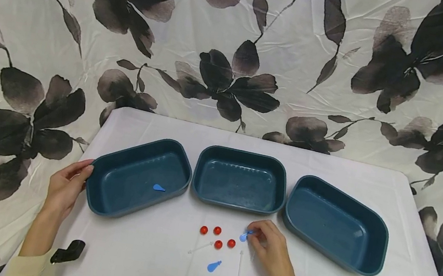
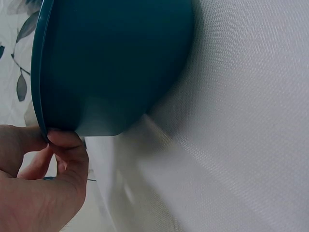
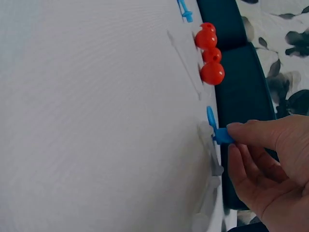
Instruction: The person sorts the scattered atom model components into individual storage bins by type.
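Note:
At the left end of the left teal tray, my left hand pinches the rim between thumb and fingers; the left wrist view shows this grip on the tray wall. One small blue drop-shaped plastic piece lies in that tray. My right hand pinches a similar blue plastic piece between thumb and fingertips, close over the white cloth. Left of this hand lie several red beads, another blue drop-shaped piece and thin clear sticks with wider ends.
A middle teal tray and a right teal tray stand beside the left one in a shallow arc. White cloth covers the table. Behind hangs a floral curtain. A black object is by my left sleeve.

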{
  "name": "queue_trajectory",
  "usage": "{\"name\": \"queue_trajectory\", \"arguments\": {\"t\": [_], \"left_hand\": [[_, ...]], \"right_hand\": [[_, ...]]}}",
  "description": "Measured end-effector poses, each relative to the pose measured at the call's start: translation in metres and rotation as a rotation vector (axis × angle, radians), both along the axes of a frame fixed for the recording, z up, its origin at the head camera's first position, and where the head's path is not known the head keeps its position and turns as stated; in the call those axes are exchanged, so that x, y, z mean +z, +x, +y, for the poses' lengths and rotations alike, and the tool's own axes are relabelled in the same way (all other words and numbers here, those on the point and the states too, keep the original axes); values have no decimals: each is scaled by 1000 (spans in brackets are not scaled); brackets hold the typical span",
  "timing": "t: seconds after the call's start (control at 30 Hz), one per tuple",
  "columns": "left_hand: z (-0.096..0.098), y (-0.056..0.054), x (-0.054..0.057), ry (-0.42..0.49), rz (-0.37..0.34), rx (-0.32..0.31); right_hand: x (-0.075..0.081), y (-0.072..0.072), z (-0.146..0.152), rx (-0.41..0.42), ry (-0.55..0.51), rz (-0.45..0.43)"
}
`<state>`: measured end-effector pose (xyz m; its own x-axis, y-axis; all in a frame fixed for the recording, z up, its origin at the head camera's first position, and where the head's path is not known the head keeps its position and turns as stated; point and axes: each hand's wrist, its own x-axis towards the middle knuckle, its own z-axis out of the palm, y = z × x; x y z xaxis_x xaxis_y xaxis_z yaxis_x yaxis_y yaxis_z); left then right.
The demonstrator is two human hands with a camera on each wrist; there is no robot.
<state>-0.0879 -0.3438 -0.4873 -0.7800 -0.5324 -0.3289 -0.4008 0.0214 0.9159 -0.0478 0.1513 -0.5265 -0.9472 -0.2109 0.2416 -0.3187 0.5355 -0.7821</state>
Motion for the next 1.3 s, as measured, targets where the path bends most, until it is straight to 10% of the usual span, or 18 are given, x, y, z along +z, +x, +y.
{"name": "queue_trajectory", "arguments": {"t": [0.4,1.3], "left_hand": [[0,0,1,-6,3,-17],[1,0,0,-23,1,-23]], "right_hand": [[14,-7,-5,70,-25,104],[46,-29,-39,262,-114,46]]}}
